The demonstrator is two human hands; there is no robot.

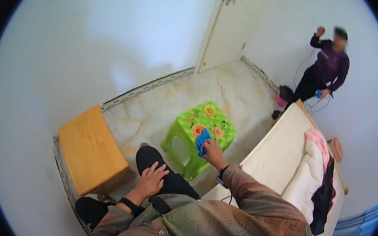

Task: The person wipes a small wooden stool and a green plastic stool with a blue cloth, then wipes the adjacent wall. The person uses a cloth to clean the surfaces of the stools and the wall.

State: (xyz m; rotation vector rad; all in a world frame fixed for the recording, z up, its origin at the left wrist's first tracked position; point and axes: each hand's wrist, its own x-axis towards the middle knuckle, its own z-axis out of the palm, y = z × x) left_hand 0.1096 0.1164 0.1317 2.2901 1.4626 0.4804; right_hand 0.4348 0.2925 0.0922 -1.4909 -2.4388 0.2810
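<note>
My right hand [212, 150] grips a crumpled blue cloth [203, 139] over the seat of a green plastic stool [198, 112]. The cloth appears to lie against the seat, near an orange printed flower. More flowers and a quilted pattern cover the stool's top. My left hand [152, 181] rests with fingers spread on my dark-trousered thigh and holds nothing. Both wrists wear black bands.
A wooden cabinet [90, 150] stands by the wall at left. On the right is a bed [266, 155] with a pale blanket [305, 175] and dark clothing [321, 197]. Beyond it, a person [331, 63] holds something blue near a pink bucket [280, 100]. A white door [225, 30] stands behind.
</note>
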